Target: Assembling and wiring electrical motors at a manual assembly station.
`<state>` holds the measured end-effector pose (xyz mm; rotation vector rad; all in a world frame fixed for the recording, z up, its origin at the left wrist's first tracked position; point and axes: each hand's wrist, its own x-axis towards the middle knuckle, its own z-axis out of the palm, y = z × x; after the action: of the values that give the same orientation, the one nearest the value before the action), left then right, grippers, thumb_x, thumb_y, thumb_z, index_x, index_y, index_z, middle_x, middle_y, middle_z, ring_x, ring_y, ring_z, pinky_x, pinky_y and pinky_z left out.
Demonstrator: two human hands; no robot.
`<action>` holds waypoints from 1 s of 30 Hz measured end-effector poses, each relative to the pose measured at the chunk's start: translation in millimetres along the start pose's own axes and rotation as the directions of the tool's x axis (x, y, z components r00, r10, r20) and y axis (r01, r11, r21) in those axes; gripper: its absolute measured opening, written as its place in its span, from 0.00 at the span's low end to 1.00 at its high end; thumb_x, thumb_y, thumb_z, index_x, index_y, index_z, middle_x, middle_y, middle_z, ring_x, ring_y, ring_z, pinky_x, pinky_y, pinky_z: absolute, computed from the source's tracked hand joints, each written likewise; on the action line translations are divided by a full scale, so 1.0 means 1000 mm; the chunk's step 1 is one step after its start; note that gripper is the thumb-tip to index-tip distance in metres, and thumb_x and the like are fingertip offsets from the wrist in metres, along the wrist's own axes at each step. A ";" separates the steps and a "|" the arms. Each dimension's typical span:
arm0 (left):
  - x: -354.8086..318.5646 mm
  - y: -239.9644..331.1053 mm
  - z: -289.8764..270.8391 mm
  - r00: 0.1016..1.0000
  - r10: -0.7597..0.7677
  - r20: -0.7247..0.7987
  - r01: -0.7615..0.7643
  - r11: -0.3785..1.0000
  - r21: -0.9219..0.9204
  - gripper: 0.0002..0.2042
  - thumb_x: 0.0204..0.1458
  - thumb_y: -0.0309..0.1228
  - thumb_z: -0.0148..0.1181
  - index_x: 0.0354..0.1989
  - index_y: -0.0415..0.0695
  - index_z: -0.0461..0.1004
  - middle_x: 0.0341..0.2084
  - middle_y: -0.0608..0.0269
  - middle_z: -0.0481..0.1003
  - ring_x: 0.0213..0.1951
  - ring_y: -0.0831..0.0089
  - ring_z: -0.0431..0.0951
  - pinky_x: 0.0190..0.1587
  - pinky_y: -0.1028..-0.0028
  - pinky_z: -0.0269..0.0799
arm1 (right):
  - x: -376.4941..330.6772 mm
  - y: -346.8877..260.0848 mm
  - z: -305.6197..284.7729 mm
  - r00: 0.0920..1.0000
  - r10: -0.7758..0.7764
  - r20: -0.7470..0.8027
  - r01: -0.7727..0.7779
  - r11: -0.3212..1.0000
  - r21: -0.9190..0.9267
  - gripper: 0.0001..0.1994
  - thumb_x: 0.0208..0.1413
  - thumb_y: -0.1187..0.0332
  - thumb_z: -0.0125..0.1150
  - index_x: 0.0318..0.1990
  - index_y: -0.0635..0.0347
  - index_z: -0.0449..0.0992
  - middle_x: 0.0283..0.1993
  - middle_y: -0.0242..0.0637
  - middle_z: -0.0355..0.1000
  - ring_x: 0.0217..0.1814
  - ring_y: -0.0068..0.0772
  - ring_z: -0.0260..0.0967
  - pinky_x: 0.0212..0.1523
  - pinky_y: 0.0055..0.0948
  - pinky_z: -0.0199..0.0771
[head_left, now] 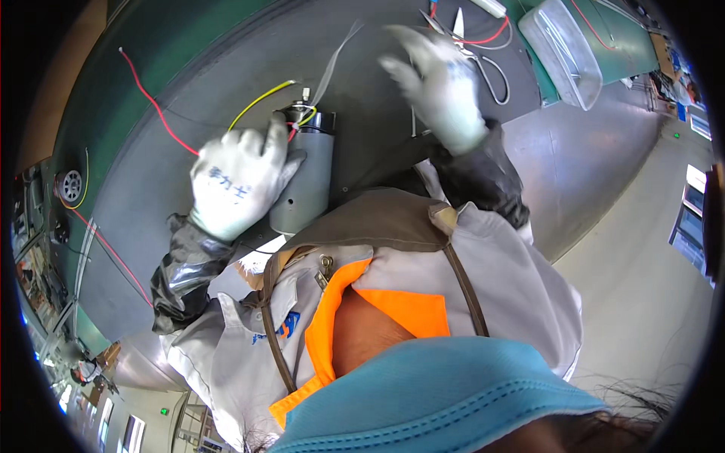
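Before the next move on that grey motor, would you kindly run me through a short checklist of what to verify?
1. Left hand grips the grey cylindrical motor: ok.
2. Motor rests on the dark work mat: ok.
3. Right hand is raised near the scissors, holding nothing visible: ok, though blurred.
4. Yellow wire and red wire run clear of the fingers: ok.
5. Wire connections at the motor's top: cannot tell.
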<state>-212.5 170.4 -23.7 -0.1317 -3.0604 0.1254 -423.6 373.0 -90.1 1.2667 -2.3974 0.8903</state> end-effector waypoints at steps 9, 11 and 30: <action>0.049 -0.007 0.015 0.984 0.132 -0.124 -0.158 0.960 -0.233 0.16 0.54 0.36 0.63 0.50 0.46 0.77 0.46 0.57 0.75 0.46 0.56 0.76 0.49 0.60 0.71 | -0.121 0.031 -0.068 0.940 0.322 0.112 -0.292 0.929 -0.226 0.38 0.49 0.66 0.69 0.69 0.58 0.61 0.66 0.55 0.61 0.67 0.62 0.58 0.67 0.52 0.59; 0.051 -0.014 0.028 0.979 0.151 -0.137 -0.198 0.870 -0.451 0.12 0.57 0.33 0.61 0.48 0.42 0.79 0.46 0.56 0.76 0.48 0.57 0.76 0.53 0.62 0.72 | -0.132 0.031 -0.074 0.933 0.341 0.117 -0.315 0.929 -0.193 0.37 0.49 0.69 0.68 0.69 0.59 0.61 0.65 0.56 0.62 0.67 0.62 0.58 0.67 0.52 0.60; 0.044 -0.058 0.013 0.904 -0.356 0.237 0.189 -0.166 -0.968 0.14 0.65 0.31 0.56 0.50 0.31 0.75 0.44 0.60 0.81 0.41 0.82 0.80 0.47 0.83 0.76 | -0.025 -0.021 -0.057 0.731 -0.060 0.679 -0.292 0.873 0.391 0.32 0.56 0.63 0.68 0.66 0.63 0.63 0.54 0.52 0.74 0.55 0.46 0.75 0.54 0.37 0.74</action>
<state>-261.7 115.6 -28.9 0.4648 -2.0562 -2.1689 -393.4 417.0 -50.7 1.9127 -2.9495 1.2985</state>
